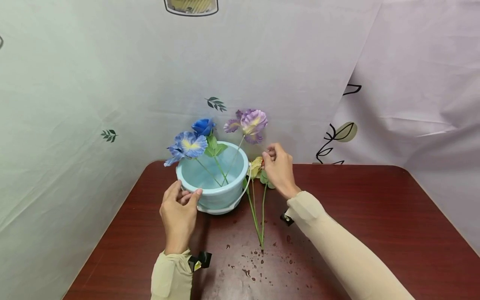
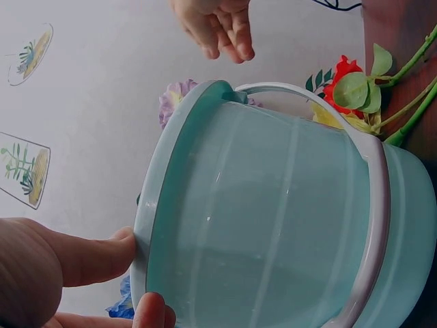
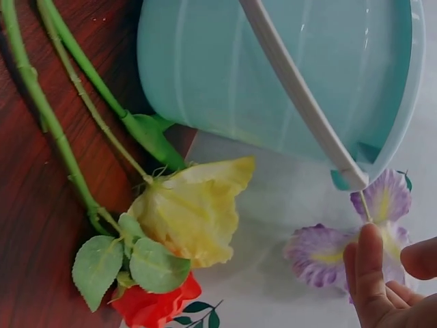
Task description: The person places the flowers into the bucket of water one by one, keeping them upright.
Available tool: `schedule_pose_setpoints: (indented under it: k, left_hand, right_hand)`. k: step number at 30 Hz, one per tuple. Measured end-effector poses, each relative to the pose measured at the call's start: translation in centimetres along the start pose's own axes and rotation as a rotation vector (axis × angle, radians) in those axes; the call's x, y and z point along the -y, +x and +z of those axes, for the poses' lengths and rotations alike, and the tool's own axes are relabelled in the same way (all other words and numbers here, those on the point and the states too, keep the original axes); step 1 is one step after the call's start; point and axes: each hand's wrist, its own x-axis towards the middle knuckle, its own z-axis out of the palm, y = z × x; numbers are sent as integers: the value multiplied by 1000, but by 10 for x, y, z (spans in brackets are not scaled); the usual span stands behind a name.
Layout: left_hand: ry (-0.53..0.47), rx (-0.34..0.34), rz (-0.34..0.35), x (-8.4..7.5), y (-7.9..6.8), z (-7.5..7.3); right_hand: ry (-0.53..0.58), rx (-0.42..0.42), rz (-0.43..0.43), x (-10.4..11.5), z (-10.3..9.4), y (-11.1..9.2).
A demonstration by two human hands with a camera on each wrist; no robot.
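My left hand (image 1: 179, 212) grips the near-left rim of a light blue plastic bucket (image 1: 219, 201), its thumb and fingers at the rim. A purple iris (image 1: 253, 123), a blue iris (image 1: 191, 145) and a blue rose (image 1: 203, 126) lean in the bucket, stems crossing inside. To the right of the purple iris hovers my right hand (image 1: 279, 168), fingers loosely bent. In the right wrist view its thumb and fingers are apart, with nothing between them. Beside the bucket lie a yellow flower (image 3: 194, 212) and a red rose (image 3: 157, 301), their heads partly behind the right hand in the head view.
Green stems (image 1: 263, 216) stretch toward me on the dark red wooden table (image 1: 360, 216). Water drops (image 1: 246, 273) spot the table in front of the bucket. The bucket's pale handle (image 2: 377, 219) hangs down its side. A white patterned cloth (image 1: 300, 75) hangs behind the table.
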Motion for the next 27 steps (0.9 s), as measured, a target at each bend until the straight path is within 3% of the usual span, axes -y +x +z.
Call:
schedule_pose_setpoints:
  k: [5, 16, 27]
  left_hand:
    - [1, -5, 1, 0, 0, 0]
    - [2, -14, 7, 0, 1, 0]
    - [-3, 0, 3, 0, 0, 0]
  right_hand:
    - [21, 20, 49, -4, -4, -4]
    - [-55, 71, 137, -14, -7, -13]
    - [-178, 270, 270, -25, -4, -22]
